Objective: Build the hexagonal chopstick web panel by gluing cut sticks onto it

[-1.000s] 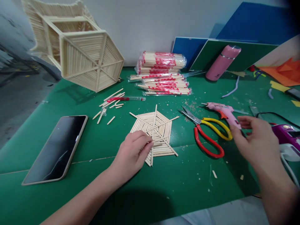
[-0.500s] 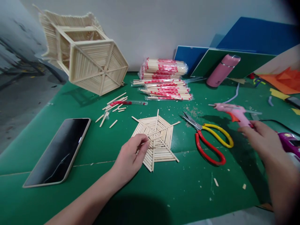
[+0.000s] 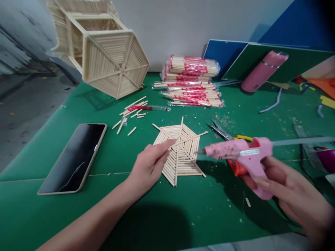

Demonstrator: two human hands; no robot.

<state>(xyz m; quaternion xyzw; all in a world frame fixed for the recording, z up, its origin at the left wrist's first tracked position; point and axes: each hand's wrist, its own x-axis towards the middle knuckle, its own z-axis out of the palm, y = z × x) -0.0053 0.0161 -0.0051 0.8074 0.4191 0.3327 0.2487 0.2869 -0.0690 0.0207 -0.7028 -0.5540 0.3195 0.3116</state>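
Observation:
A flat hexagon panel of wooden sticks lies on the green table. My left hand rests at its left edge and pinches a thin wooden stick that lies across the panel. My right hand grips a pink glue gun by its handle, held above the table. Its nozzle points left, close to the right end of the stick. Under the gun, red and yellow scissors are partly hidden.
A black phone lies at left. A large hexagonal stick structure stands at the back left. Loose stick pieces, wrapped chopstick packs, a pink bottle, blue and green boards and a purple tool surround the work.
My right hand took the glue gun off the table and brought it left to the panel. My left hand lifted one stick from the panel.

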